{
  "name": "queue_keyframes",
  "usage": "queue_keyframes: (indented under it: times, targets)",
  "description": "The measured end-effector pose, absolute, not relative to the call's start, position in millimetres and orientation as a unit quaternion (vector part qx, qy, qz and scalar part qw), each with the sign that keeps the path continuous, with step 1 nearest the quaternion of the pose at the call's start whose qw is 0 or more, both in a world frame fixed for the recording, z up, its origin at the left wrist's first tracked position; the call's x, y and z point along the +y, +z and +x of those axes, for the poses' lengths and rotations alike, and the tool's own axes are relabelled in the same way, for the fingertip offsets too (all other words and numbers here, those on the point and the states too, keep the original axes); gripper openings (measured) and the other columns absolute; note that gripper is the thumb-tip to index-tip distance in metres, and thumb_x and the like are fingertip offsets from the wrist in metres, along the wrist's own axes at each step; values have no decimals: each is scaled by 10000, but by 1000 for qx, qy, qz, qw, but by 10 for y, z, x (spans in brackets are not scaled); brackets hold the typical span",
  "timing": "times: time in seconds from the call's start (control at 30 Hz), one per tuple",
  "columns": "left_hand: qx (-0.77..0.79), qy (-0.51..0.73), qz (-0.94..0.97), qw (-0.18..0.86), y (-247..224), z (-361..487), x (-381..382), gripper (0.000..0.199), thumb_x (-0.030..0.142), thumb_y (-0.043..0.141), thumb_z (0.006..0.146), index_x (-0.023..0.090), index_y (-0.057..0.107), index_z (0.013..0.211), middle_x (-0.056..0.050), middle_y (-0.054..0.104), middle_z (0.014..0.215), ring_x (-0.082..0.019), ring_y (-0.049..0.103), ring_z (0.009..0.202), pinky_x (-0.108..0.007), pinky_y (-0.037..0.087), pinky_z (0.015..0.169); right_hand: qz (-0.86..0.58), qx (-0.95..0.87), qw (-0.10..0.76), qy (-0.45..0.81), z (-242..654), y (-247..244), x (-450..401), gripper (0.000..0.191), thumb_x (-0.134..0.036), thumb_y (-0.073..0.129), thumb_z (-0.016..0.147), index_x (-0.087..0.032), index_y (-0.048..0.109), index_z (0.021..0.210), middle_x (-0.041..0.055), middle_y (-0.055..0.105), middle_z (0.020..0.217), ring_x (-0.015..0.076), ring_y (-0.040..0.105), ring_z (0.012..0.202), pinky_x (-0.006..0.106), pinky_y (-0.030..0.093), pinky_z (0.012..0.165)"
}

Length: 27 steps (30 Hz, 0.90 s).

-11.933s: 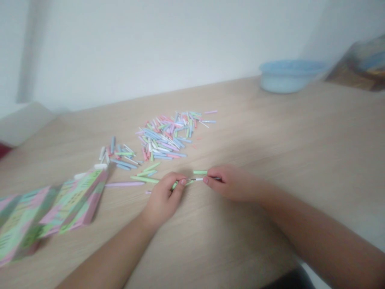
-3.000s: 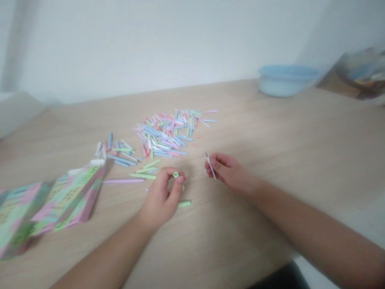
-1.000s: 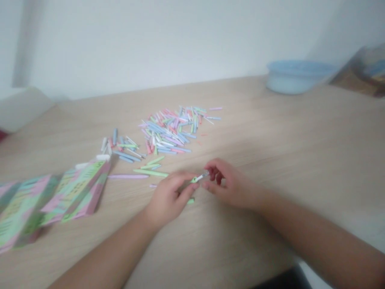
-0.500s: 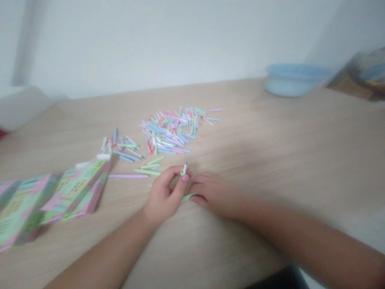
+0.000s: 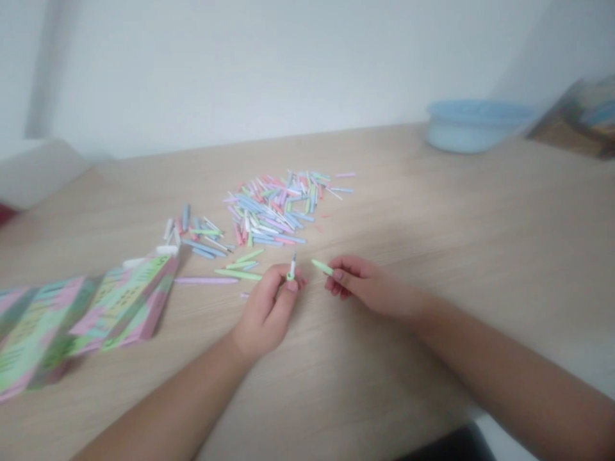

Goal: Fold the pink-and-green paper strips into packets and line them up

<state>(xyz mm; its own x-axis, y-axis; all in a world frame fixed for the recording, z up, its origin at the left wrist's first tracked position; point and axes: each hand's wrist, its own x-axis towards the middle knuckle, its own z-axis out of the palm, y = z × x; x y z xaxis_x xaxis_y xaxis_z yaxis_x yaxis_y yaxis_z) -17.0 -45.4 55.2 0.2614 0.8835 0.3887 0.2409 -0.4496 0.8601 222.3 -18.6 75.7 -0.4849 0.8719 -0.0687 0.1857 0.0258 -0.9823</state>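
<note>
**Q:** So, head view, what are the hands on?

**A:** Left hand (image 5: 265, 308) has thumb and fingertips pressed together, pinching a small green-and-white paper tube (image 5: 291, 269) upright, white tip up. Right hand (image 5: 369, 288) pinches a green paper stick (image 5: 323, 267) near one end between thumb and forefinger, other fingers loosely curled.

**Q:** Are they touching?

**A:** No, the hands are apart, with a small gap between the tube and the stick. Both pieces are held up in the fingers, close together, neither one set down.

**Q:** What's near them?

**A:** Just past the left hand lie long green paper sticks (image 5: 237, 274) and a lilac paper stick (image 5: 205, 280). Farther up sits a loose pile of pastel paper sticks (image 5: 269, 211), with a smaller cluster of sticks (image 5: 196, 237) to its left.

**Q:** Surface and room?

**A:** Light wood-grain table (image 5: 384, 211). Pleated pastel printed paper (image 5: 81, 320) lies at the left edge, a pale blue plastic basin (image 5: 473, 126) sits far back right, and a white wall (image 5: 288, 77) runs behind. Something blurred sits in the far right corner; can't tell what.
</note>
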Motion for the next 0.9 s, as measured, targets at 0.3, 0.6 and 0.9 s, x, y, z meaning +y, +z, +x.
queue_keyframes:
  times: [0.3, 0.6, 0.9]
  targets:
    - [408, 389, 763, 317, 661, -200, -495, 293, 389, 403, 1068, 213, 503, 856, 14, 496, 740, -153, 491, 696, -291, 382, 658, -397, -665, 374, 510, 2206, 914, -282, 286, -448, 683, 915, -207, 529, 901, -60, 460, 721, 105, 410, 621, 243, 356, 561]
    - [404, 347, 796, 287, 686, -171, -475, 357, 377, 418, 1052, 206, 491, 748, 23, 482, 663, -138, 478, 624, -283, 354, 605, -338, -601, 437, 578, 2187, 881, -420, 321, -450, 738, 879, -242, 501, 939, -37, 590, 730, 123, 526, 624, 245, 413, 553]
    - [406, 318, 809, 281, 658, -160, -457, 327, 347, 438, 1041, 205, 509, 755, 26, 508, 665, -138, 500, 637, -275, 363, 613, -324, -605, 488, 540, 2218, 908, -434, 320, -488, 744, 887, -242, 548, 942, -26, 610, 719, 131, 551, 632, 259, 442, 563]
